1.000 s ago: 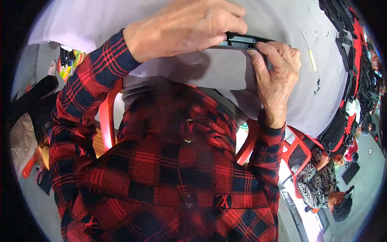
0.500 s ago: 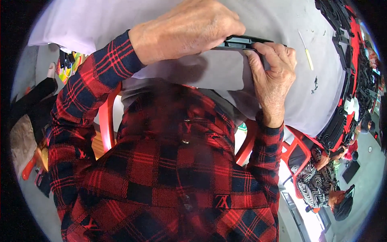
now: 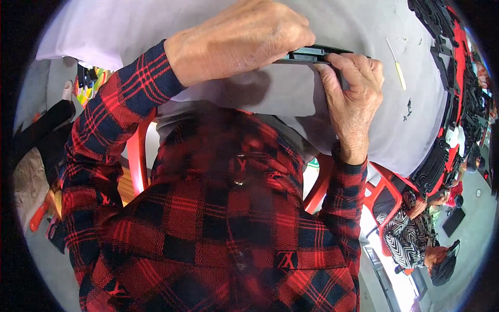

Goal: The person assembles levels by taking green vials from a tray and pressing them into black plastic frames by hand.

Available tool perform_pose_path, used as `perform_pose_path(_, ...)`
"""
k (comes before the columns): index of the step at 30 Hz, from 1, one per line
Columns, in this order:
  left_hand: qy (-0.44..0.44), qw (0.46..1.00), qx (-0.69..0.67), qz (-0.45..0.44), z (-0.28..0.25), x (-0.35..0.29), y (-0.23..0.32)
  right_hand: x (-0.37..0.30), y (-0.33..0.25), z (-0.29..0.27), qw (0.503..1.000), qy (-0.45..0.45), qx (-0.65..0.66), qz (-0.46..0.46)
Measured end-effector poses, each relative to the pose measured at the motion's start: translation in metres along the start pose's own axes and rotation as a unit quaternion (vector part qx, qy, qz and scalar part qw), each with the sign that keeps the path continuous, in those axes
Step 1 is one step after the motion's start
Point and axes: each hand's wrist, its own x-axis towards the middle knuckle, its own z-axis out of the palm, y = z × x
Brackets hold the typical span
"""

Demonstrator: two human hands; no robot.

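A long black plastic part [image 3: 310, 53] with a recessed channel is held level above the cloth-covered table, between my two hands. My left hand [image 3: 247, 39] is closed over its left end, the back of the hand hiding the fingertips. On the other end, my right hand [image 3: 353, 86] pinches the part, thumb on the near edge and fingers over the far side. Only the middle stretch of the part shows; its ends are mostly covered by the hands.
To the right on the pale cloth [image 3: 364, 21] lie a thin tool with a yellow handle [image 3: 400, 76] and small black pieces [image 3: 408, 110]. Stacked black plastic parts [image 3: 434, 161] line the right edge over red material. Beyond sits a person in a zigzag-patterned top [image 3: 403, 239].
Both hands keep their grip on the black part and have shifted only very slightly. On the right, the seated person has moved a little.
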Motion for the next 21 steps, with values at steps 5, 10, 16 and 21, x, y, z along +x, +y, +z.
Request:
perform_pose_path(5, 0.033, 0.988, 0.138, 0.064, -0.0008, -0.0005, 0.0037, 0.0014, -0.0050, -0.0009, 1.000, -0.007, 0.006, 0.007)
perform_pose_path(10, -0.026, 0.999, 0.031, -0.019, -0.0015, 0.0021, 0.0046, 0.0000, 0.0006, 0.0018, 1.000, -0.001, 0.005, -0.009)
perform_pose_path(16, -0.009, 1.000, 0.012, -0.027, -0.0011, 0.0025, 0.0058, 0.0001, 0.0011, 0.0029, 1.000, 0.000, 0.005, -0.012)
perform_pose_path(21, 0.021, 1.000, 0.006, -0.018, 0.0033, 0.0028, 0.0012, -0.0008, -0.0011, 0.0050, 1.000, 0.006, 0.005, -0.004)
